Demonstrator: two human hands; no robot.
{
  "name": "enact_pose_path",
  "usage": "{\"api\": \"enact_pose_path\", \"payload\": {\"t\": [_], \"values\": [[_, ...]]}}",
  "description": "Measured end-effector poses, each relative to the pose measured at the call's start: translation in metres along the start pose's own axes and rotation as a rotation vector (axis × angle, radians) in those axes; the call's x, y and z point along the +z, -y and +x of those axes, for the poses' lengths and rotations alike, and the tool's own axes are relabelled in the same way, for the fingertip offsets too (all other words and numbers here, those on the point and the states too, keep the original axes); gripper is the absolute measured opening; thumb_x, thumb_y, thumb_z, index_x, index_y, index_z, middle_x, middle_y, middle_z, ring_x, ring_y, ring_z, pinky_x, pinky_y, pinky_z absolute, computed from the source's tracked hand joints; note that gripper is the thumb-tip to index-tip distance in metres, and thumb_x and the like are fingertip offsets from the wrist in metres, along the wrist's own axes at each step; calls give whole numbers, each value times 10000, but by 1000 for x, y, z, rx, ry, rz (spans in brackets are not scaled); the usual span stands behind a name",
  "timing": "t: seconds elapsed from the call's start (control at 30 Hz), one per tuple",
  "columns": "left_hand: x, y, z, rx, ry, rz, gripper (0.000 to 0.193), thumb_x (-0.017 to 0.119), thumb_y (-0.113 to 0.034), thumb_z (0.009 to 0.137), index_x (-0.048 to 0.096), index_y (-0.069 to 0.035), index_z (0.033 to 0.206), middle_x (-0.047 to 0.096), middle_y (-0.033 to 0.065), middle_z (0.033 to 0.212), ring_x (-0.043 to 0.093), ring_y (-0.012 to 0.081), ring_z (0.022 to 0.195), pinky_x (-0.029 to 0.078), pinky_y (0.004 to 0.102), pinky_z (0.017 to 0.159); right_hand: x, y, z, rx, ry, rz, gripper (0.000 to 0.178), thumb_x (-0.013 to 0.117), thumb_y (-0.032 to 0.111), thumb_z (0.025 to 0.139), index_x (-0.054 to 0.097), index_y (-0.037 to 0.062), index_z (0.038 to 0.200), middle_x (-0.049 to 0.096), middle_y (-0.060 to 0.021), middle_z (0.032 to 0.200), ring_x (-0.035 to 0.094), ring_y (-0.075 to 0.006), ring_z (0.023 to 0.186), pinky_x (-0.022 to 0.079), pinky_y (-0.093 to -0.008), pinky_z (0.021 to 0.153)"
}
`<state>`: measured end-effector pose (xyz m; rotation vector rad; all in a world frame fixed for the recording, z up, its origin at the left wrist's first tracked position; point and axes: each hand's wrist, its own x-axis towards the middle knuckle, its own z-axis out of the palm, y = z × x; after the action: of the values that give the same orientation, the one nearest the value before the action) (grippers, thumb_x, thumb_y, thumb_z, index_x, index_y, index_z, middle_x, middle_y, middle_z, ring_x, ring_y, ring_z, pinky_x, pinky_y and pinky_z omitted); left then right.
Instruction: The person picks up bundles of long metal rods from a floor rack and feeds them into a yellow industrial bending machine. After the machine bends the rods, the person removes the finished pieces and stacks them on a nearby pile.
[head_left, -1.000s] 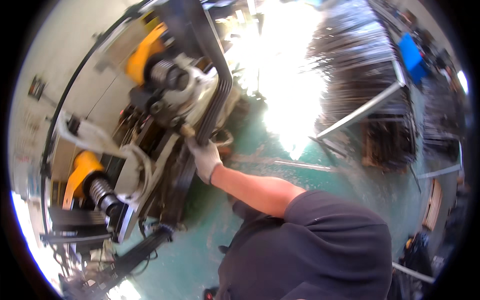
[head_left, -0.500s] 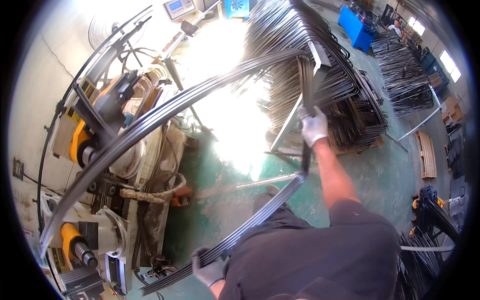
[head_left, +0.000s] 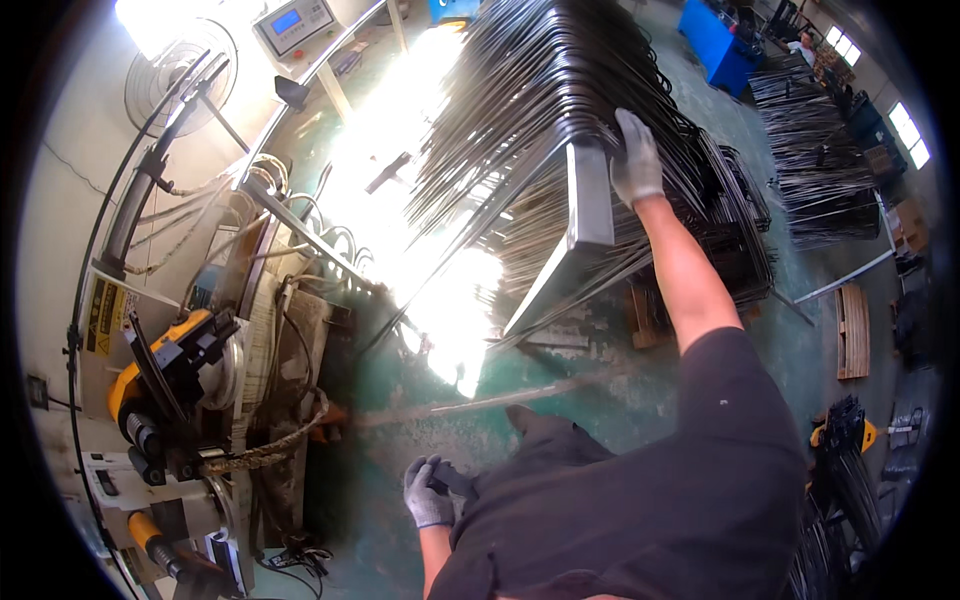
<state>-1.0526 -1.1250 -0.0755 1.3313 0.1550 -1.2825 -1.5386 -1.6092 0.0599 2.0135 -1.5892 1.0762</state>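
Note:
My right hand [head_left: 637, 165], in a pale work glove, reaches forward with its fingers stretched out. It rests against a thick stack of dark bent metal rods [head_left: 560, 75], beside the end of a grey metal support bar [head_left: 588, 195]. The rods hang over this support, their bends lined up along the top and their legs spreading down both sides. Low on the left, my gloved left hand [head_left: 428, 495] is beside my leg with its fingers curled. Something dark [head_left: 455, 481] lies right by those fingers; whether they hold it is unclear.
Along the left stands a machine with yellow-orange parts [head_left: 170, 365], hoses and cables. A control box [head_left: 292, 24] and a round fan [head_left: 180, 75] are behind it. More rods [head_left: 815, 150] are piled at the right, near a wooden pallet [head_left: 852, 330] and a blue machine [head_left: 715, 45].
The bundle of bent rods that both hands held has left them and now appears to hang with the stack. My right hand has moved forward onto the stack; the left has risen slightly.

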Motion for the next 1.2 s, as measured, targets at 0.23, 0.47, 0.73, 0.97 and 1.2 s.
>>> {"api": "enact_pose_path", "payload": {"t": [0.23, 0.47, 0.73, 0.97, 1.2], "values": [[28, -4, 7, -1, -263, -35, 235, 585, -15, 955, 596, -61, 1185, 714, 182, 1014, 725, 352, 825, 629, 461, 722, 61, -69, 115, 257, 243, -277, 810, 706, 56, 792, 451, 174, 1552, 542, -144, 1520, 547, -373, 1351, 444, -447, 1152], [26, 26, -40, -54, -234, 7, 291, 657, -80, 958, 589, 2, 1229, 710, 179, 1021, 726, 302, 856, 608, 417, 754, 79, -87, 107, 301, 273, -344, 686, 612, 133, 890, 455, 132, 1558, 572, -235, 1484, 582, -414, 1341, 478, -499, 1121], [-116, 60, -126, 148, -488, -260, 352, 652, -108, 944, 596, -9, 1277, 708, 121, 1013, 700, 227, 843, 582, 362, 744, 76, 26, 16, 204, -32, -169, 324, 650, 249, 931, 772, 61, 1165, 744, -194, 1208, 675, -355, 1170, 577, -474, 959], [-293, 145, -235, 303, -696, -450, 328, 656, -99, 926, 623, -21, 1243, 705, 99, 985, 687, 200, 818, 577, 338, 735, -9, 294, -409, 250, 1044, 74, 416, 771, 281, 866, 754, -27, 1145, 752, -162, 1153, 656, -269, 1055, 539, -417, 944], [-453, 223, -390, 346, -1066, -732, 324, 641, -68, 917, 602, 4, 1231, 724, 134, 970, 693, 224, 779, 576, 348, 714, -62, 602, -557, -567, 1552, 361, 580, 658, 424, 945, 653, -15, 1324, 673, -225, 1355, 652, -358, 1210, 500, -420, 1024]]}}
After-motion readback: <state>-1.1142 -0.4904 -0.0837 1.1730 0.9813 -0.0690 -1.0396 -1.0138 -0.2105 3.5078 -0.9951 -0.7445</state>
